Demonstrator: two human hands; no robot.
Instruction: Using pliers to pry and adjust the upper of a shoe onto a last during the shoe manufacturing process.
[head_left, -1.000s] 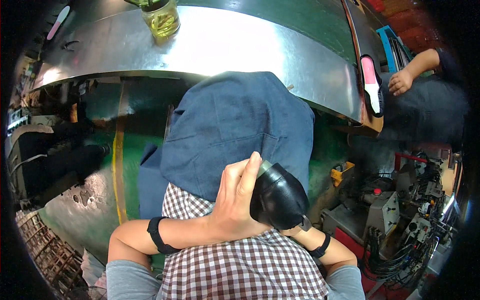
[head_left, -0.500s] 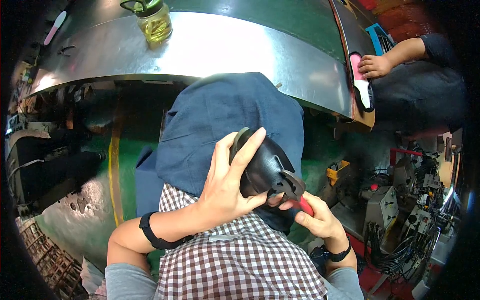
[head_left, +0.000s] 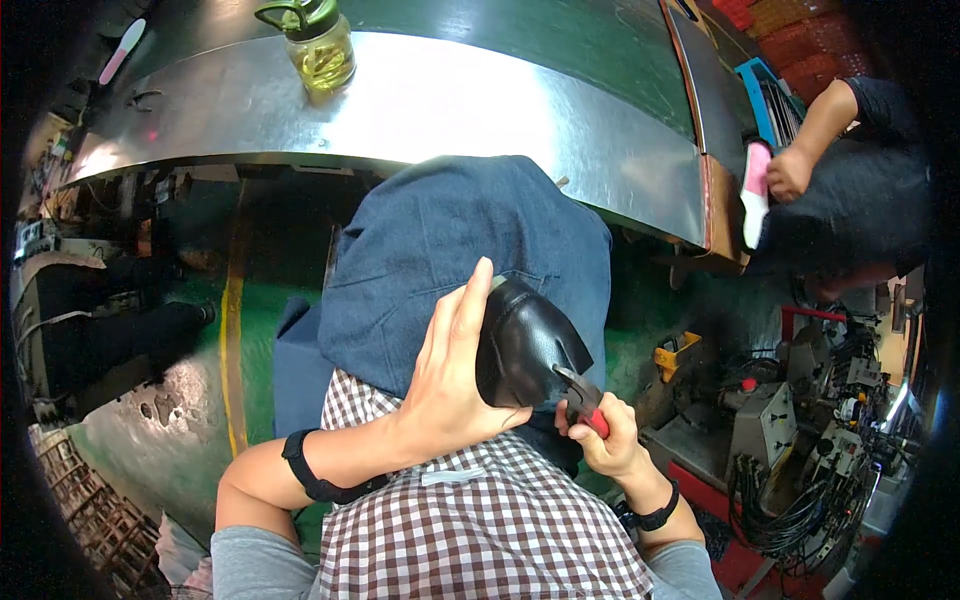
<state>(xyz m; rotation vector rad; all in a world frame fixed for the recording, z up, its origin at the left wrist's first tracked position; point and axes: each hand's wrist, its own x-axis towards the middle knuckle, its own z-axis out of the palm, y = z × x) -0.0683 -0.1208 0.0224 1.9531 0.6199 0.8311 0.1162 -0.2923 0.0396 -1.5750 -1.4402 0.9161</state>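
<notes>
A black leather shoe upper [head_left: 530, 345], seemingly stretched over a form, lies across my lap on the dark blue cloth. My left hand [head_left: 445, 370] holds it from the left side, thumb beneath and fingers stretched along its edge. In my right hand [head_left: 614, 440] is a pair of pincers [head_left: 580, 394] with red handles. The dark jaws reach the upper's lower right edge; whether they grip the leather I cannot tell. Part of the upper is hidden behind my left hand.
A metal-edged workbench [head_left: 620, 165] spans the front, bearing a yellow-green bottle [head_left: 325, 65] and a pink-and-white shoe-sole-shaped piece [head_left: 123, 50]. At right, a co-worker's hand [head_left: 790, 173] holds a similar piece [head_left: 755, 195] beside a cardboard box [head_left: 722, 210]. Machinery and cables [head_left: 765, 420] stand lower right.
My right hand and the pincers have shifted slightly down, and the upper has turned in my left hand. The co-worker's hand has moved the pink-and-white piece rightward, away from the bench edge.
</notes>
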